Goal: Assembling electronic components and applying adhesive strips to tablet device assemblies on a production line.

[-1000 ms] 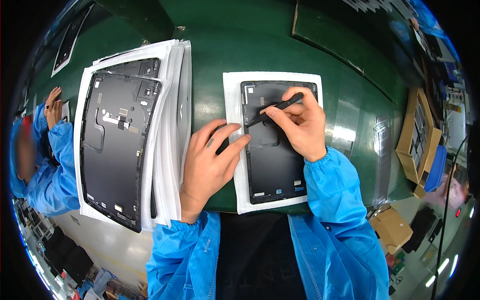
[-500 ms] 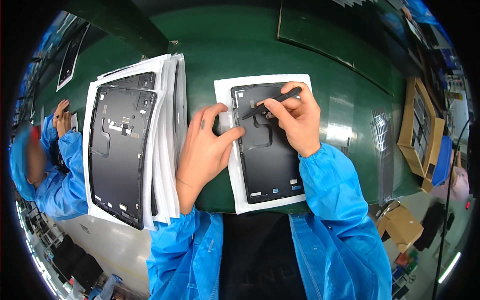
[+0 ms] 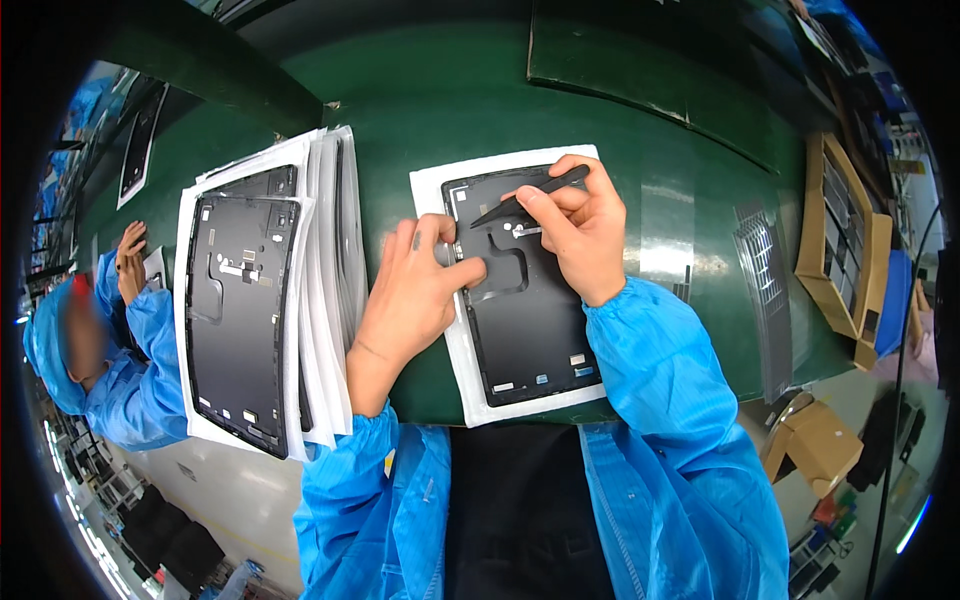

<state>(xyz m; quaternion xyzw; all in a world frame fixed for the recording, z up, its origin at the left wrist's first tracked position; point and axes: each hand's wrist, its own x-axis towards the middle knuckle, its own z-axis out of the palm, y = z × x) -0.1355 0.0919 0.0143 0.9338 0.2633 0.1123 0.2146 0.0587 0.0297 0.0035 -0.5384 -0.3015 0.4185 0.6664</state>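
Observation:
A black tablet back cover (image 3: 530, 335) lies on a white foam sheet (image 3: 447, 340) in front of me. My right hand (image 3: 580, 225) pinches black pointed tweezers (image 3: 505, 209), the tip close to the cover's upper left part. Small silver and white pieces (image 3: 518, 230) sit near the tip, beside a curved groove. My left hand (image 3: 410, 290) is at the cover's left edge, thumb resting on the panel and index finger by the rim. Its fingers are apart and slightly blurred.
On the left stands a stack of similar black covers (image 3: 240, 330) between white sheets. Dark strips (image 3: 765, 300) lie at the right, near an open cardboard box (image 3: 840, 240). Another person in blue (image 3: 125, 370) works at the far left. A raised green board (image 3: 650, 80) is at the back.
The tweezers' tip has moved slightly left and up across the cover. My left index finger has shifted down along the left rim. The whole view has shifted a little.

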